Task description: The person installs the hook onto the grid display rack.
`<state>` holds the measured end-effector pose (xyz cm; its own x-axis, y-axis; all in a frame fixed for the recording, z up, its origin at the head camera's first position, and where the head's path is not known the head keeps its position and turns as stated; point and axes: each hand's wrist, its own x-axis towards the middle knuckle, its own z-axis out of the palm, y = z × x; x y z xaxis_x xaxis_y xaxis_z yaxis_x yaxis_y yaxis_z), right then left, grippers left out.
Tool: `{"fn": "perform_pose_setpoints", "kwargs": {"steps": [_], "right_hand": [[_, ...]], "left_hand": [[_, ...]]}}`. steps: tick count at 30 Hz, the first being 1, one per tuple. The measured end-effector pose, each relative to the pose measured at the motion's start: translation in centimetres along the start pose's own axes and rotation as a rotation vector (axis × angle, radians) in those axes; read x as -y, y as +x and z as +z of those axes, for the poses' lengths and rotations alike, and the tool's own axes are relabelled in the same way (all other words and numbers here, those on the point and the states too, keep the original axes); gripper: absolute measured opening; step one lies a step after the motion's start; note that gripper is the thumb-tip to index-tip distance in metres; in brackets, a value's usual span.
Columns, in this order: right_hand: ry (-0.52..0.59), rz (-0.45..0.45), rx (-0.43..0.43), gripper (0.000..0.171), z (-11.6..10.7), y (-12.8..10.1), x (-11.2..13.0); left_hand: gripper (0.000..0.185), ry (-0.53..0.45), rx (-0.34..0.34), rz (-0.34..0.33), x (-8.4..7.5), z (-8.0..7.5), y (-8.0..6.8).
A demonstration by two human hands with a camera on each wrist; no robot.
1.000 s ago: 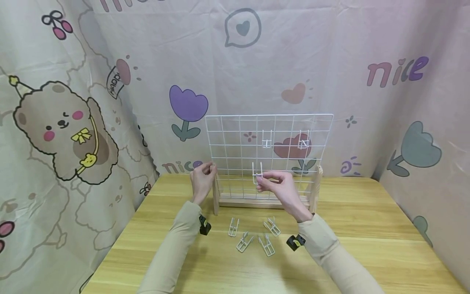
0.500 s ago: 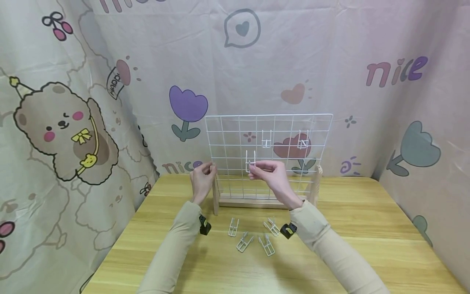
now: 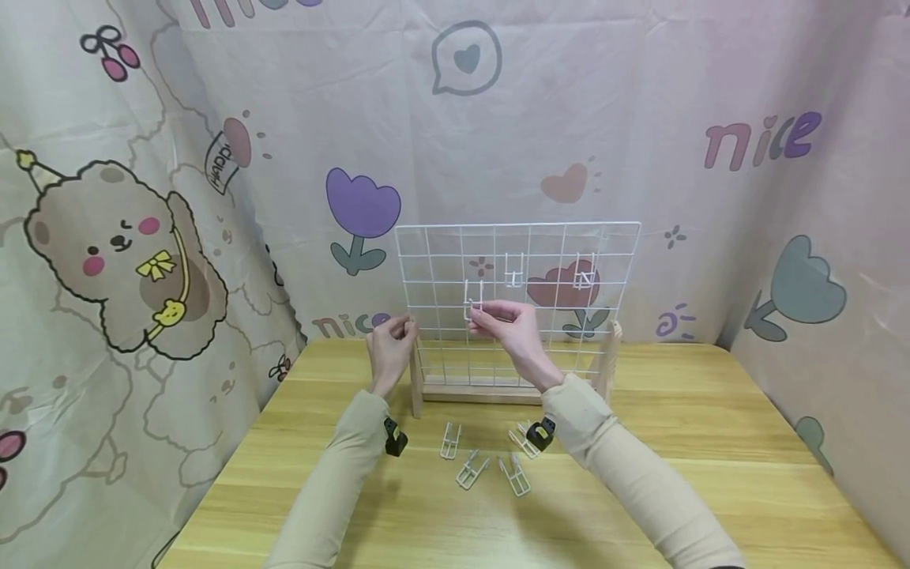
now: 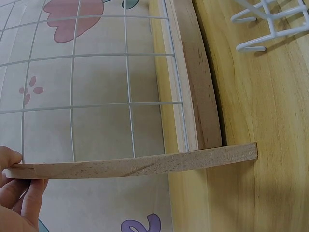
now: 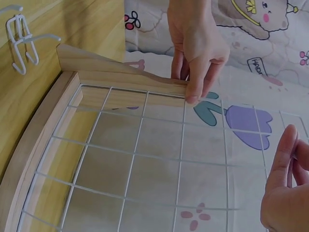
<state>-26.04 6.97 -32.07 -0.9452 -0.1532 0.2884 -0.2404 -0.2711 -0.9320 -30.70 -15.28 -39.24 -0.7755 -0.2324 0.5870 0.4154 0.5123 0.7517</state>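
Observation:
A white wire grid panel (image 3: 554,224) stands in a wooden stand (image 3: 490,393). My left hand (image 3: 389,353) pinches the top of the stand's left upright (image 4: 120,166), thumb on one side and fingers on the other. In front of the grid, left of its middle, my right hand (image 3: 517,338) pinches a white wire hook (image 3: 467,294) by its lower part, prongs upward. Whether that hook touches the grid wires I cannot tell. In the right wrist view the fingers (image 5: 282,164) hide most of it. Two hooks hang on the grid, one upper middle (image 3: 513,280), another upper right (image 3: 584,280).
Several loose hooks lie on the wooden table in front of the stand, among them a left one (image 3: 450,441) and a front one (image 3: 515,476). A black wrist camera (image 3: 541,435) partly covers the right one. A printed curtain (image 3: 604,103) hangs behind and at both sides.
My right hand has carried the hook up and to the left across the front of the grid. The left hand stays at the upright, and the loose hooks lie as before.

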Motion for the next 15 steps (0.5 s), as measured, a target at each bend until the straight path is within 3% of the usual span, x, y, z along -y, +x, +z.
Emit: {"fn": "perform_pose_setpoints", "kwargs": {"steps": [15], "right_hand": [[0.055,-0.030,-0.055,0.031,1.5,1.9,0.0]], "left_hand": [[0.026,0.008,-0.027,0.017,-0.2,0.1,-0.1]]}}
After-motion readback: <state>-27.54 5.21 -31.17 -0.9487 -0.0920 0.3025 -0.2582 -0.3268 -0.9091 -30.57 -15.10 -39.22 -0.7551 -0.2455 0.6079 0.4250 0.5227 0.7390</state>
